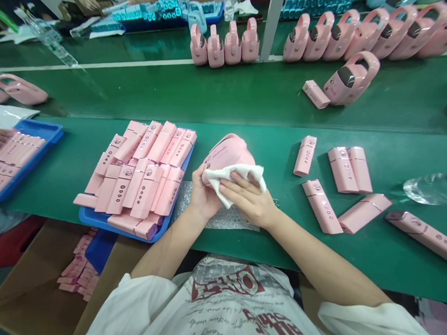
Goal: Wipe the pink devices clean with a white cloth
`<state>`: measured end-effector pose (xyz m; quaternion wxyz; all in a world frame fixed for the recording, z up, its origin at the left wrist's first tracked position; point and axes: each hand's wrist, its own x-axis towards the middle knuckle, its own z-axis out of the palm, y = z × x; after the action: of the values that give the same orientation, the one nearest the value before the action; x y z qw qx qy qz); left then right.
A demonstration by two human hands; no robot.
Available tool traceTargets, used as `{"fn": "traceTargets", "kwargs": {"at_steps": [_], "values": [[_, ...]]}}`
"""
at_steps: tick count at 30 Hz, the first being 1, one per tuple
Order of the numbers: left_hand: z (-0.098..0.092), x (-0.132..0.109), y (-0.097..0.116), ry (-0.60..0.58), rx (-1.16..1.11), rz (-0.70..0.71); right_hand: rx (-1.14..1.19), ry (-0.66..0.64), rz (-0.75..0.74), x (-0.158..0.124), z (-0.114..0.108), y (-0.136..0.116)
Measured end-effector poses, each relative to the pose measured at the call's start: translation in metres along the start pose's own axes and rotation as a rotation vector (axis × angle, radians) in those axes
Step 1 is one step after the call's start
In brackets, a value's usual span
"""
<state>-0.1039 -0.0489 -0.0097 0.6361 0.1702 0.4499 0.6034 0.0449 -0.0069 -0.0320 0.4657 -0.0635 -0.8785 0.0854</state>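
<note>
Head view: just before the person's chest, the left hand (203, 196) grips a pink case (229, 150) from below, over bubble wrap (224, 219) on the green worktop (60, 180); the right hand (249, 201) clamps a white cloth (217, 176) against the case, fingers close together; left of them a blue tray (95, 217) holds stacked pink sticks (141, 176); loose sticks (321, 205) lie to the right; farther off, more cases (223, 44) stand in rows.

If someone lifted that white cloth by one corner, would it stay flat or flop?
Probably flop: the white cloth drapes and wrinkles over the pink casing under the right hand. It looks thin, so it is likely very light. Being soft and crumpled, it should not roll.
</note>
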Motion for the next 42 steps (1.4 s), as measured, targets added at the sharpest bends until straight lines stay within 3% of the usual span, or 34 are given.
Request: {"fn": "traceTargets", "kwargs": {"at_steps": [2, 4, 7, 9, 13, 15, 18, 22, 27, 33, 37, 40, 42], "values": [[0.004, 0.001, 0.003, 0.079, -0.116, 0.032, 0.068, 0.091, 0.141, -0.003, -0.007, 0.005], [0.006, 0.003, 0.004, 0.129, -0.179, 0.055, 0.197, 0.128, 0.420, -0.006, -0.013, 0.009], [0.010, 0.005, 0.005, 0.122, -0.096, 0.125, 0.376, 0.103, 0.899, -0.010, -0.017, 0.016], [0.017, 0.010, 0.007, 0.122, 0.025, 0.239, 0.450, 0.056, 1.039, -0.011, -0.018, 0.023], [0.034, 0.040, 0.015, 0.127, 0.305, 0.578, 0.554, -0.027, 1.068, -0.010, -0.014, 0.028], [0.040, 0.070, 0.020, 0.221, 0.475, 0.683, 0.596, -0.061, 1.066, -0.009, -0.013, 0.027], [0.046, 0.128, 0.033, 0.442, 0.749, 0.739, 0.623, -0.105, 1.051, -0.008, -0.013, 0.025], [0.058, 0.199, 0.062, 0.590, 0.858, 0.768, 0.602, -0.159, 1.037, -0.006, -0.013, 0.028], [0.067, 0.248, 0.092, 0.722, 0.990, 0.827, 0.527, -0.201, 1.048, -0.001, -0.011, 0.035], [0.056, 0.252, 0.101, 0.739, 1.211, 0.718, 0.470, -0.276, 1.050, 0.003, -0.014, 0.035], [0.075, 0.240, 0.099, 0.652, 1.376, 0.694, 0.455, -0.311, 1.065, 0.006, -0.018, 0.034], [0.106, 0.219, 0.077, 0.435, 1.503, 0.755, 0.450, -0.322, 1.064, 0.007, -0.019, 0.034], [0.127, 0.196, 0.049, 0.159, 1.599, 0.745, 0.446, -0.316, 1.062, 0.006, -0.018, 0.035]]}}
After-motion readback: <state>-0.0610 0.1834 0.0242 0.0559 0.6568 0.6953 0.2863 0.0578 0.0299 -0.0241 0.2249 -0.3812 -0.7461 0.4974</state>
